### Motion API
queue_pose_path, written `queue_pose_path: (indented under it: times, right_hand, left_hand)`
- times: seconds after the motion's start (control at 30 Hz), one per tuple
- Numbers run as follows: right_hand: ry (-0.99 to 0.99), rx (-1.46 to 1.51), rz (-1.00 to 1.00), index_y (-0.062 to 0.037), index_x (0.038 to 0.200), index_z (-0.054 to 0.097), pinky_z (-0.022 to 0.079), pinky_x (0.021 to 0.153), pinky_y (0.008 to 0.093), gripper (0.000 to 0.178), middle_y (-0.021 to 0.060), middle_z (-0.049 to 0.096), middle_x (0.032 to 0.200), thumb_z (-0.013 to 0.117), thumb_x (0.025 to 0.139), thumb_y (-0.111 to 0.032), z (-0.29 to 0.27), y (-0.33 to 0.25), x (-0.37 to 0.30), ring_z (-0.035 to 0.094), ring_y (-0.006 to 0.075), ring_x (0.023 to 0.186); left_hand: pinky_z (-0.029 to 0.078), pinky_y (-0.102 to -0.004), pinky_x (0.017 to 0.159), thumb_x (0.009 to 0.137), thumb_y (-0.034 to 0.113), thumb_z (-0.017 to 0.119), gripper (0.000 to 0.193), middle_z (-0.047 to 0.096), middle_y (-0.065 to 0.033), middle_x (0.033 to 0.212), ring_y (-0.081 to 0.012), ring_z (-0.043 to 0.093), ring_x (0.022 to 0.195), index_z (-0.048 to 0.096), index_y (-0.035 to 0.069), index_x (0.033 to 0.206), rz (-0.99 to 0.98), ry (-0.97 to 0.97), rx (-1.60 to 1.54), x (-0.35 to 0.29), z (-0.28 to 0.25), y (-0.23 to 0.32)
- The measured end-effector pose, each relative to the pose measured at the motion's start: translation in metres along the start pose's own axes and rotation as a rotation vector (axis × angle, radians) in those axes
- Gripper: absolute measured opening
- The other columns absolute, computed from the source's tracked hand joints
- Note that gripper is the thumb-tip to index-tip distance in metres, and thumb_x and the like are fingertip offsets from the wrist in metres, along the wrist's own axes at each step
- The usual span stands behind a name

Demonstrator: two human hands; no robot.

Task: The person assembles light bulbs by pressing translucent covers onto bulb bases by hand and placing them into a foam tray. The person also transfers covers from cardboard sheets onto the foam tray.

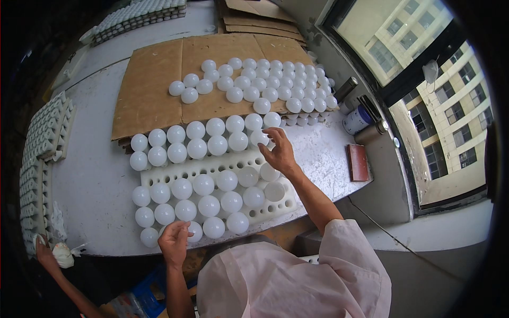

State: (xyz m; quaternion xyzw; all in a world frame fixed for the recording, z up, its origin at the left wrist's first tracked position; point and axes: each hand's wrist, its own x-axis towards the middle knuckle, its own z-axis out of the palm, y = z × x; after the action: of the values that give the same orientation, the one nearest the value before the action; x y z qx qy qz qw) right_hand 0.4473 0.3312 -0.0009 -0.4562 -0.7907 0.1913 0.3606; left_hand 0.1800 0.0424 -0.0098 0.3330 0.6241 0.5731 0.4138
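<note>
Smooth white globes, like lamp bulb covers, stand in rows on a white foam tray (pixel 199 168) with round holes. My right hand (pixel 280 152) reaches to the right end of a far row. Its thumb and fingers are round a white globe (pixel 259 138) that is still in line with its row. At the near edge my left hand (pixel 175 244) has its fingers curled over the front row, beside another globe (pixel 194 232). Whatever lies under those fingers is hidden. Two globes at the right, one of them a duller globe (pixel 274 191), look greyer than the others.
Many more globes (pixel 242 82) crowd a brown cardboard sheet (pixel 151 69) behind the tray. Stacked egg-crate trays (pixel 45 132) line the left edge. A dark red box (pixel 358 162) and a metal flask (pixel 371 131) stand by the window. Another person's hand (pixel 46 257) shows at lower left.
</note>
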Motion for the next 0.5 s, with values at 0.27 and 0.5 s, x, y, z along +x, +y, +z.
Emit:
queue_pose_path:
  times: [0.27,0.5]
  right_hand:
    - [-0.198,-0.454,0.325,-0.0102,0.131,0.048,0.047,0.091,0.0435,0.074,0.0203,0.057,0.119,0.07,0.071,-0.048,0.028,0.065,0.129,0.059,0.0351,0.106]
    - [-0.147,-0.457,0.205,-0.0087,0.132,0.047,0.051,0.083,0.0431,0.071,0.0194,0.061,0.111,0.066,0.077,-0.051,0.002,0.056,0.144,0.063,0.0345,0.1]
  left_hand:
    - [0.043,-0.0199,0.048,0.089,0.004,0.057,0.016,0.069,-0.0149,0.095,-0.0145,0.066,0.068,0.06,-0.005,0.102,-0.111,0.31,-0.006,-0.04,-0.013,-0.012]
    - [0.043,-0.0192,0.048,0.09,0.005,0.057,0.016,0.069,-0.0158,0.095,-0.013,0.066,0.068,0.06,-0.005,0.101,-0.123,0.48,0.05,-0.062,-0.029,-0.009]
